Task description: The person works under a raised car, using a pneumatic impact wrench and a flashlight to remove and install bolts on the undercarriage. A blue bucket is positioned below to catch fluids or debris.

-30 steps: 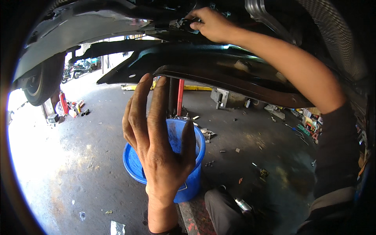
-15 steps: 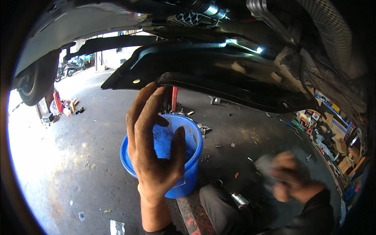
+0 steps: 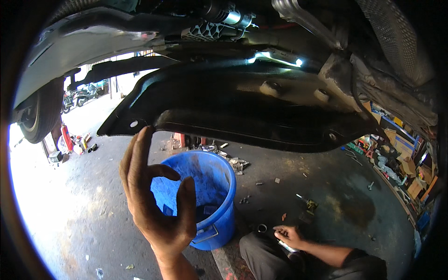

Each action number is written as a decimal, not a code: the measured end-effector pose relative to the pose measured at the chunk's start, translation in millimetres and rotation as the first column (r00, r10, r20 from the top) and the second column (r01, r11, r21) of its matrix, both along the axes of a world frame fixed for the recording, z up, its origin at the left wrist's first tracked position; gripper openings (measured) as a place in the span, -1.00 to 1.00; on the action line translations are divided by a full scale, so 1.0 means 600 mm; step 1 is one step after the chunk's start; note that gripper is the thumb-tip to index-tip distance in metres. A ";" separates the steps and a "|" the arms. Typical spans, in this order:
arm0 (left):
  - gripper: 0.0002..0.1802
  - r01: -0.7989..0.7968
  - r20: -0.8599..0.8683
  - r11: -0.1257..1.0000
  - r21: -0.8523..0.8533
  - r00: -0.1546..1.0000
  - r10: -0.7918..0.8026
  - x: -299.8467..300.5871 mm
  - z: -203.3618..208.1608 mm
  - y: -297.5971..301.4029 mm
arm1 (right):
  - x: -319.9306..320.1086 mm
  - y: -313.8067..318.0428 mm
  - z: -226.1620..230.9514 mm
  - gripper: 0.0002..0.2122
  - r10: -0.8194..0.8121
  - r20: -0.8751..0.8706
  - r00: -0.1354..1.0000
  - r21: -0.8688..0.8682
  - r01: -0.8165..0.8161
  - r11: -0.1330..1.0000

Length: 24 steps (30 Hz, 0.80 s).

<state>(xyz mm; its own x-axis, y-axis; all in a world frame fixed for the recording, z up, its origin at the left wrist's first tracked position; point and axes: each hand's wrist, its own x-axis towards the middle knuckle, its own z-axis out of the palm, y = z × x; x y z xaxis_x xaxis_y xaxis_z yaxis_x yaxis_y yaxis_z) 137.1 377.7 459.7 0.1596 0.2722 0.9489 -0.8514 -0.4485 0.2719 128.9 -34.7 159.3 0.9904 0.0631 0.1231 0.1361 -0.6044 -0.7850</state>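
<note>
My left hand point(image 3: 158, 205) is raised, fingers spread and slightly bent. Its fingertips touch the lower edge of a black underbody panel point(image 3: 210, 109), near a hole at the panel's left corner. The panel hangs tilted beneath a raised vehicle. Low by my knee, my right hand point(image 3: 290, 237) has its fingers curled over a silver cylindrical tool point(image 3: 288, 248), mostly covered by the hand and leg. A dark ring-shaped piece point(image 3: 262, 228) is beside that hand. On the floor beyond lies a yellow-and-black power tool point(image 3: 311, 205) with a long bit.
A blue bucket point(image 3: 226, 200) stands below my left hand, with dark flat pieces inside. Boxes and clutter point(image 3: 406, 154) line the right side. A wheel point(image 3: 39, 114) hangs at the left, with a red fire extinguisher point(image 3: 66, 136) beneath. A lit work lamp point(image 3: 275, 59) shines above the panel.
My right hand has swung down and left onto the silver tool by my knee. My left hand stays at the panel's edge. The view has shifted, showing more of the panel's underside.
</note>
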 end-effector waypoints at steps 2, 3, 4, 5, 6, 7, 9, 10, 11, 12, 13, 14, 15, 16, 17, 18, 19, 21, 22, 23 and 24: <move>-0.14 -0.005 0.016 1.000 0.006 1.000 0.005 0.005 -0.002 0.000 | -0.049 0.056 0.244 -0.71 0.539 0.403 0.740 -0.450 -0.353 0.820; -0.13 0.003 0.030 1.000 -0.003 1.000 -0.003 0.007 -0.004 -0.002 | -0.087 0.081 0.363 -0.68 0.685 0.486 0.543 -0.599 -0.364 0.713; -0.12 0.012 0.040 1.000 -0.009 0.999 -0.012 0.010 -0.005 -0.004 | -0.129 0.107 0.464 -0.67 0.738 0.531 0.416 -0.628 -0.391 0.673; -0.10 0.006 0.039 1.000 -0.004 0.999 -0.006 0.012 -0.005 -0.004 | -0.162 0.122 0.569 -0.69 0.817 0.484 0.314 -0.733 -0.365 0.575; -0.10 0.016 0.045 1.000 0.006 0.999 -0.016 0.014 -0.006 -0.004 | -0.186 0.147 0.644 -0.69 0.826 0.493 0.272 -0.759 -0.331 0.561; -0.10 0.025 0.050 1.000 0.014 0.998 -0.026 0.015 -0.006 -0.004 | -0.189 0.173 0.695 -0.69 0.815 0.529 0.234 -0.765 -0.285 0.578; -0.10 0.070 0.051 0.997 0.017 0.996 -0.071 0.014 -0.007 -0.002 | -0.165 0.221 0.762 -0.68 0.770 0.526 0.363 -0.758 -0.210 0.617; -0.10 0.077 0.044 0.997 0.018 0.996 -0.078 0.013 -0.007 -0.001 | -0.137 0.245 0.782 -0.67 0.679 0.558 0.477 -0.698 -0.172 0.695; -0.10 0.084 0.040 0.996 0.021 0.996 -0.085 0.012 -0.007 0.000 | -0.100 0.266 0.796 -0.65 0.594 0.596 0.540 -0.602 -0.189 0.776; -0.10 0.091 0.040 0.996 0.023 0.995 -0.091 0.011 -0.006 0.000 | -0.058 0.283 0.813 -0.64 0.567 0.589 0.576 -0.598 -0.162 0.785; -0.08 0.121 0.032 0.992 0.021 0.992 -0.122 0.010 -0.006 0.001 | -0.007 0.299 0.825 -0.60 0.565 0.612 0.553 -0.564 -0.196 0.802; -0.08 0.121 0.040 0.993 0.014 0.992 -0.122 0.010 -0.004 0.000 | 0.057 0.320 0.841 -0.65 0.502 0.724 0.473 -0.564 -0.011 0.825; -0.08 0.117 0.044 0.993 0.015 0.992 -0.118 0.011 -0.004 0.000 | 0.100 0.326 0.864 -0.58 0.430 0.664 0.612 -0.506 -0.055 0.861; -0.08 0.123 0.050 0.992 0.015 0.991 -0.124 0.011 -0.003 -0.001 | 0.154 0.339 0.883 -0.61 0.271 0.719 0.640 -0.398 0.059 0.915; -0.09 0.129 0.055 0.992 0.015 0.990 -0.129 0.012 -0.002 -0.001 | 0.199 0.346 0.902 -0.62 0.176 0.734 0.656 -0.295 0.075 0.952; -0.11 0.110 0.064 0.994 0.022 0.992 -0.111 0.013 -0.001 -0.001 | 0.244 0.356 0.925 -0.65 0.084 0.712 0.697 -0.201 0.088 0.976; -0.14 0.089 0.073 0.996 0.031 0.993 -0.091 0.014 0.000 -0.001 | 0.282 0.363 0.942 -0.68 0.019 0.700 0.714 -0.092 0.063 0.994; -0.16 0.073 0.091 0.997 0.040 0.993 -0.076 0.015 0.002 -0.001 | 0.346 0.374 0.962 -0.68 -0.049 0.732 0.679 0.084 -0.019 0.996; -0.17 0.077 0.107 0.996 0.041 0.991 -0.081 0.015 0.003 -0.001 | 0.372 0.378 0.969 -0.67 -0.083 0.744 0.663 0.169 -0.066 0.984; -0.17 0.064 0.107 0.997 0.045 0.992 -0.068 0.015 0.004 -0.001 | 0.395 0.381 0.977 -0.68 -0.200 0.732 0.651 0.248 0.019 0.969; -0.18 0.051 0.104 0.997 0.050 0.993 -0.056 0.014 0.004 0.000 | 0.413 0.381 0.981 -0.70 -0.207 0.761 0.614 0.269 -0.008 0.963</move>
